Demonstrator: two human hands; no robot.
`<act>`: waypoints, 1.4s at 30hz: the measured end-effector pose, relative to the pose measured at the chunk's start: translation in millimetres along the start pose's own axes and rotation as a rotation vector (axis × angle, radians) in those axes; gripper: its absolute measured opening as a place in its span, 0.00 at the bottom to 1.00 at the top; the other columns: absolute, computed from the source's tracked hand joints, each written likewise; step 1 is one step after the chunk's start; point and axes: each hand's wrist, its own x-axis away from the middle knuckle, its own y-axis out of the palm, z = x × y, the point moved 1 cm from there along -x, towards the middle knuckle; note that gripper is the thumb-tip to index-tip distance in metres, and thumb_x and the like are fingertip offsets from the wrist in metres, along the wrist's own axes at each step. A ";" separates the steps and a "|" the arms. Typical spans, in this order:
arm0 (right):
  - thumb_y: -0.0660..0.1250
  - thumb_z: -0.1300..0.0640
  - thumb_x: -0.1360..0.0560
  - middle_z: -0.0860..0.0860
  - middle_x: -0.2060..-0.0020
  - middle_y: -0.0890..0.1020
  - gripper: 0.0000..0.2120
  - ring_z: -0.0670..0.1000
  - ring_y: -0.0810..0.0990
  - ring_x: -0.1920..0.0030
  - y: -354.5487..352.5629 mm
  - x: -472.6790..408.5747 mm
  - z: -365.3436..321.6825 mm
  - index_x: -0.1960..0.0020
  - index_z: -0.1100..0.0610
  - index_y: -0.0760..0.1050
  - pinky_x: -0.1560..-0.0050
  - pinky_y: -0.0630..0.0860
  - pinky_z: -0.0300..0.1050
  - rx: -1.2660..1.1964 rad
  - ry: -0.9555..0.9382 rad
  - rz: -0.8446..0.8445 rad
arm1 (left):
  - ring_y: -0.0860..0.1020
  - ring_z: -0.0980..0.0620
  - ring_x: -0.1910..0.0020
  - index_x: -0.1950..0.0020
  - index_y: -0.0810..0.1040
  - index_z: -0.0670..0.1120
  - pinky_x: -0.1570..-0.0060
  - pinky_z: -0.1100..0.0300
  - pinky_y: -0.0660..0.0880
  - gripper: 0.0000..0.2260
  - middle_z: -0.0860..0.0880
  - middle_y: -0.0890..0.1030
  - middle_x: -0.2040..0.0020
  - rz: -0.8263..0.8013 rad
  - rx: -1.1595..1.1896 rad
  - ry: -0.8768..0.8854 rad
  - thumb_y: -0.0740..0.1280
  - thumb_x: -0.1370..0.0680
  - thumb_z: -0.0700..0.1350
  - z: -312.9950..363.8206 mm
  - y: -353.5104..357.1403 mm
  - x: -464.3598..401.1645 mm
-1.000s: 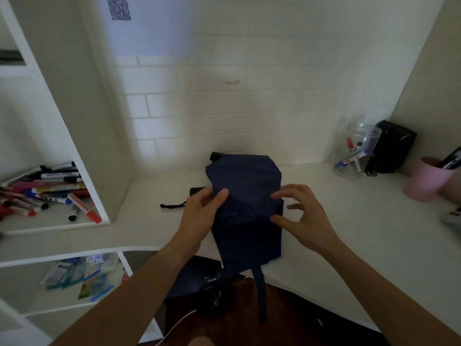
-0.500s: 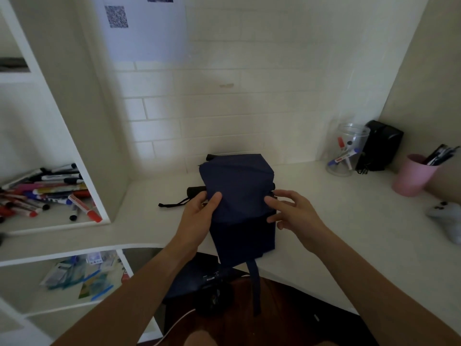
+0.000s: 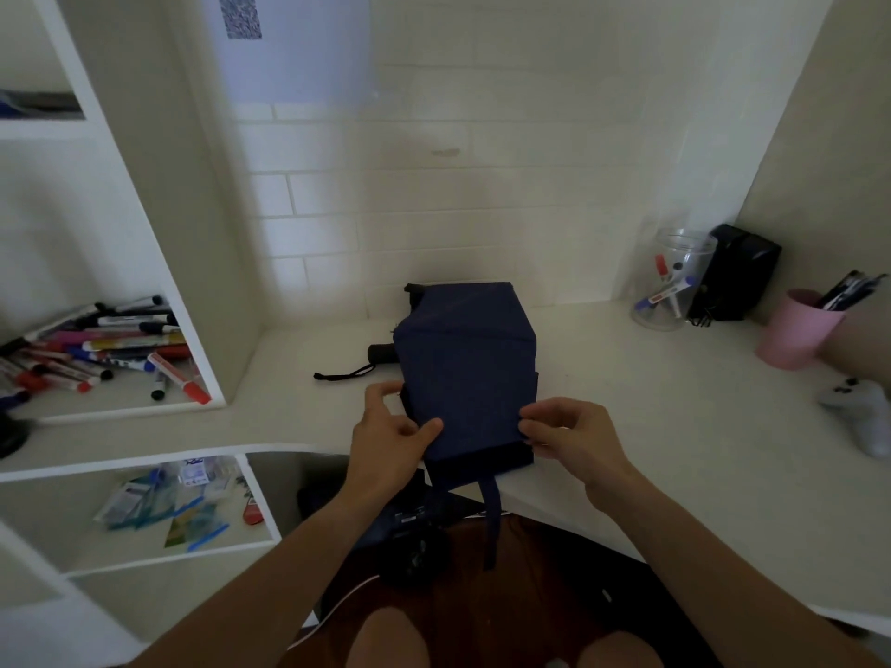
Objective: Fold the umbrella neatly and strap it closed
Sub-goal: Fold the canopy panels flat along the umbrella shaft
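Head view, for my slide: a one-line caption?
Both hands, left and right, pinch the navy umbrella fabric's near corners on the desk; strap dangling.

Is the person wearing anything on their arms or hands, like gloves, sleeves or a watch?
No. The left hand and right hand are bare, with no gloves, rings or watch visible. Both forearms are uncovered up to the picture's edge; no sleeves show.

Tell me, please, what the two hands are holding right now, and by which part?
Both hold the navy umbrella canopy near its lower edge: left hand pinches the left side, right hand the right side.
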 end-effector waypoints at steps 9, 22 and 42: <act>0.76 0.57 0.29 0.47 0.62 0.84 0.09 0.44 0.80 0.61 0.2 5.5 17.8 0.51 0.46 0.83 0.60 0.72 0.34 0.435 -0.119 0.005 | 0.79 0.56 0.65 0.34 0.75 0.54 0.56 0.54 0.79 0.18 0.55 0.79 0.66 -0.126 -0.519 0.368 0.71 0.23 0.51 -16.4 2.9 4.1; 0.73 0.50 0.27 0.46 0.53 0.81 0.10 0.46 0.79 0.54 5.2 -1.9 16.6 0.46 0.46 0.81 0.50 0.79 0.45 0.823 -0.258 0.000 | 0.58 0.48 0.20 0.21 0.62 0.56 0.24 0.48 0.63 0.26 0.48 0.59 0.19 -0.438 -0.997 0.790 0.48 0.17 0.63 -31.7 19.0 -23.3; 0.72 0.47 0.27 0.49 0.51 0.82 0.16 0.49 0.81 0.52 9.9 -82.8 -38.8 0.41 0.51 0.77 0.53 0.77 0.44 0.587 -0.481 0.227 | 0.43 0.53 0.19 0.22 0.43 0.70 0.20 0.51 0.44 0.29 0.53 0.44 0.17 -0.577 -0.972 0.625 0.34 0.24 0.71 -41.7 17.0 -52.0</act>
